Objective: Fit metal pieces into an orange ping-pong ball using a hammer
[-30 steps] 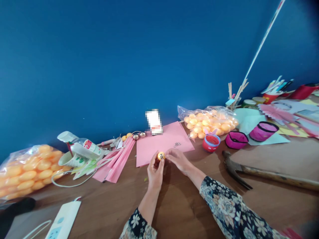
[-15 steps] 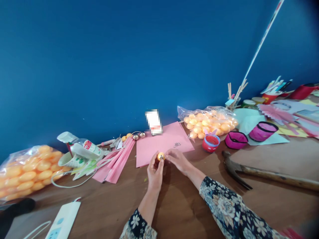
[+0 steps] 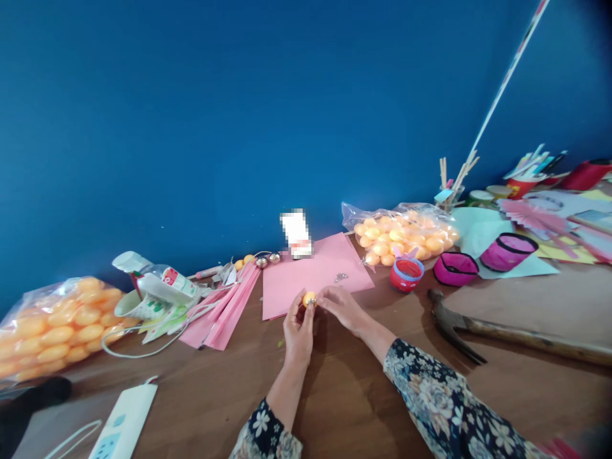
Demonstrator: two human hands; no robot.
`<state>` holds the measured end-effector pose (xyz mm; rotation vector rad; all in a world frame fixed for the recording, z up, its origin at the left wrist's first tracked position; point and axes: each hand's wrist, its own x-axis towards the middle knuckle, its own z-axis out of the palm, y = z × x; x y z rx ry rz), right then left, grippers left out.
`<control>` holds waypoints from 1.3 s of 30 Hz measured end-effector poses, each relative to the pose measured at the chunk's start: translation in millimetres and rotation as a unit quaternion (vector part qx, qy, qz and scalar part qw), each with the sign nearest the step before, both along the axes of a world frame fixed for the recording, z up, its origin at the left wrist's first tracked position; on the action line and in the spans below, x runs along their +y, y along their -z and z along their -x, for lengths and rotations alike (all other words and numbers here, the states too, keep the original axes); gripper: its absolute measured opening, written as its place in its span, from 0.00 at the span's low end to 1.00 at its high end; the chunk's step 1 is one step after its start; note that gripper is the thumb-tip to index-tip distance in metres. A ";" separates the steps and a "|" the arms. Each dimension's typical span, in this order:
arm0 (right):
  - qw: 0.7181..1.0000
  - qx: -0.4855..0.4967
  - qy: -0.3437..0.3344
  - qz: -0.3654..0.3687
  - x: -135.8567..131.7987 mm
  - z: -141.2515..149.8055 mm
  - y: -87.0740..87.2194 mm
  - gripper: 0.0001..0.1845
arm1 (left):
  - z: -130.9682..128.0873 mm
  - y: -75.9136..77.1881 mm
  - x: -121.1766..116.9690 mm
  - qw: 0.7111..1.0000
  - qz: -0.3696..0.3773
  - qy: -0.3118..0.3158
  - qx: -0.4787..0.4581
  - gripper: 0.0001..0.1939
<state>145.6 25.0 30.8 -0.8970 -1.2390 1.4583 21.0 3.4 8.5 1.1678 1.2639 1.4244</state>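
Note:
Between the thumb and fingers of my left hand is a small orange ball, with a bit of shiny metal on its near side by the thumb tip. My right hand comes in from the right, its thumb and fingertips pinched together against or just beside the ball. Whatever those fingertips may hold is too small to make out. Both hands are over the near edge of a pink paper sheet. Several small metal pieces lie on that sheet, beyond my right hand.
Bags of orange balls flank the work area. On the right lie a hammer, a red cup and magenta fabric rings. Pink strips, a white cable and a power strip are on the left. A blue wall stands behind.
The view has shifted very slightly. Both hands keep nearly the same position at the ball, which looks turned a little in my left fingers.

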 end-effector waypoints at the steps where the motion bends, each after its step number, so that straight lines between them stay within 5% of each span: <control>1: 1.000 -0.001 0.001 0.000 0.1 0.1 0.6 0.15 | 0.0 0.1 -0.1 1.000 0.001 -0.001 0.002 0.22; 39: 1.000 -0.010 -0.003 0.019 3.5 -0.1 7.1 0.16 | -0.3 -0.2 0.7 1.000 0.003 -0.019 0.004 0.24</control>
